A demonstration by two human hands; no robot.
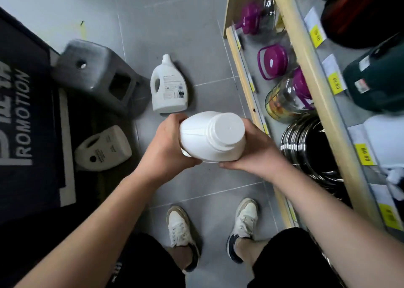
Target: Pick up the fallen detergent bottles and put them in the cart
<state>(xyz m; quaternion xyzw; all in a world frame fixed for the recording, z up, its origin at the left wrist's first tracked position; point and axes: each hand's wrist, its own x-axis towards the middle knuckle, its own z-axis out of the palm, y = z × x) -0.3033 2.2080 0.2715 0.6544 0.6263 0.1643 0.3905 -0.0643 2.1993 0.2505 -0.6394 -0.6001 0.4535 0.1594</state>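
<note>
A white detergent bottle [213,135] is held upright above the floor, its wide cap facing the camera. My left hand [168,146] grips its left side and my right hand [254,151] grips its right side and underside. A second white bottle [168,86] lies flat on the grey tiles just beyond, cap pointing away. A third white bottle [102,149] lies on its side in shadow at the left, against the dark display. No cart is in view.
A grey plastic stool [100,75] lies tipped over at the left, beside a dark promotion stand [24,104]. Wooden-edged shelves [306,73] with purple-lidded containers, glass jars and steel pots line the right. My feet [209,224] stand on the tiled aisle.
</note>
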